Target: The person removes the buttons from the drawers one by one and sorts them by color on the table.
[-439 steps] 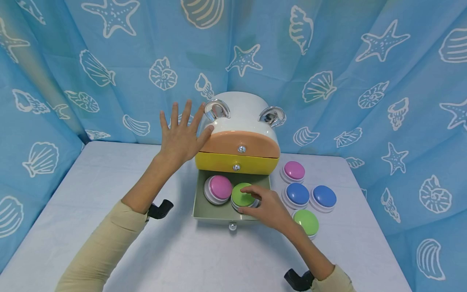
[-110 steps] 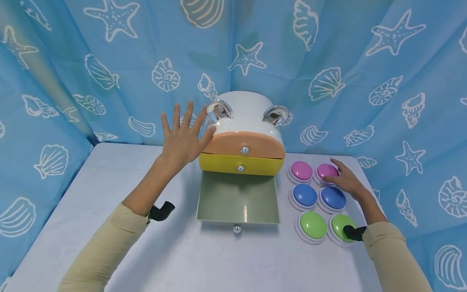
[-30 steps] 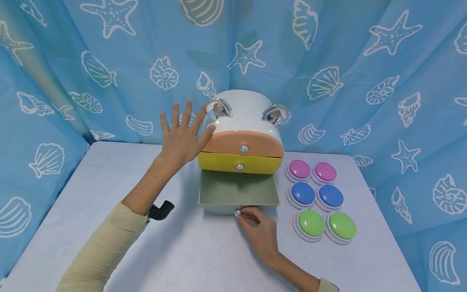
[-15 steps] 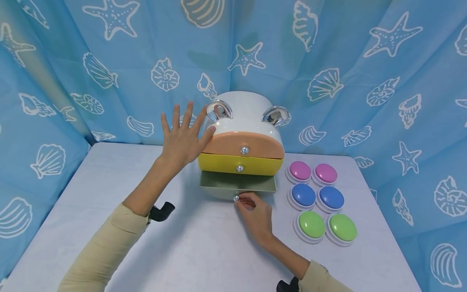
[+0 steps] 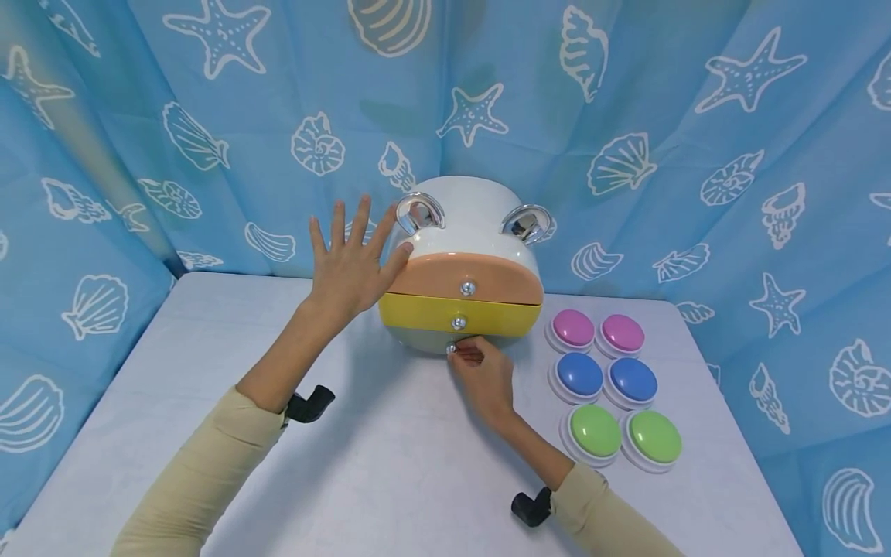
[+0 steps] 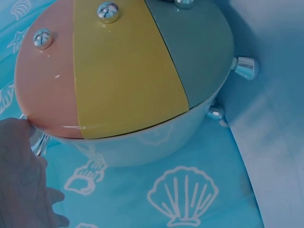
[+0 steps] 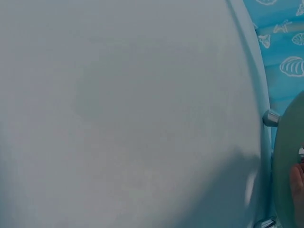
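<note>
A small white drawer cabinet (image 5: 466, 199) with silver ear-like loops stands at the back of the table. Its front has an orange drawer (image 5: 431, 277), a yellow drawer (image 5: 418, 311) and a grey-green bottom drawer (image 5: 418, 339), all flush with one another. My right hand (image 5: 487, 379) pinches the silver knob (image 5: 451, 349) of the bottom drawer between thumb and fingers. With fingers spread straight, my left hand (image 5: 348, 267) rests against the cabinet's left side, thumb near the orange drawer's edge. In the left wrist view the cabinet's short silver feet (image 6: 246, 68) show.
Right of the cabinet, round push-button lights stand in pairs on the white table (image 5: 390, 480): pink (image 5: 574, 328), blue (image 5: 580, 374) and green (image 5: 595, 430). A blue curtain (image 5: 515, 46) with shell prints hangs directly behind the cabinet.
Earlier, round buttons lay in the pulled-out bottom drawer; later it was bare, with the buttons in pairs at right. Over the last second my right hand has pushed the drawer in. My left hand stayed.
</note>
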### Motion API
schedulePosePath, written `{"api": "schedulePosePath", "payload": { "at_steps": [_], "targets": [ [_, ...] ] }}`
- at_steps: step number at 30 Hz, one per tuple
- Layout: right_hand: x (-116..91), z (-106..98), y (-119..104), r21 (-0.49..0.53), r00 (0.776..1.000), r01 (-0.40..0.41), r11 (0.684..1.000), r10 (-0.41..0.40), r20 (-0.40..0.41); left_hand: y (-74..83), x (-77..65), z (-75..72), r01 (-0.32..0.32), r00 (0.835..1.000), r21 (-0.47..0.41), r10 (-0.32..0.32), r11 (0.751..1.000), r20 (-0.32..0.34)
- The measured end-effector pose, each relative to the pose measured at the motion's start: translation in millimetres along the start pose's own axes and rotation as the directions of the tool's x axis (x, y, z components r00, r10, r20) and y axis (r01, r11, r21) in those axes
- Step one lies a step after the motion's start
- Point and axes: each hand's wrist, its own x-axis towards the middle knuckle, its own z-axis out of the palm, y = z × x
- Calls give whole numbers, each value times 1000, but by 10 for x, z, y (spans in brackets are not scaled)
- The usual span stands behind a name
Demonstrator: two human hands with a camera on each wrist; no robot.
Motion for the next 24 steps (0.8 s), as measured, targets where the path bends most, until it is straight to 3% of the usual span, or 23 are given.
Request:
{"api": "schedulePosePath", "payload": {
  "at_steps": [19,24],
  "targets": [
    [132,-51,-51,-62,999,15,998,-12,51,-33,27,6,-12,1000,-8,12,1000,-22],
    [165,-127,-93,-117,993,13,993,1,119,-41,48,8,0,1000,-10,-1,1000,-21]
  ]
}}
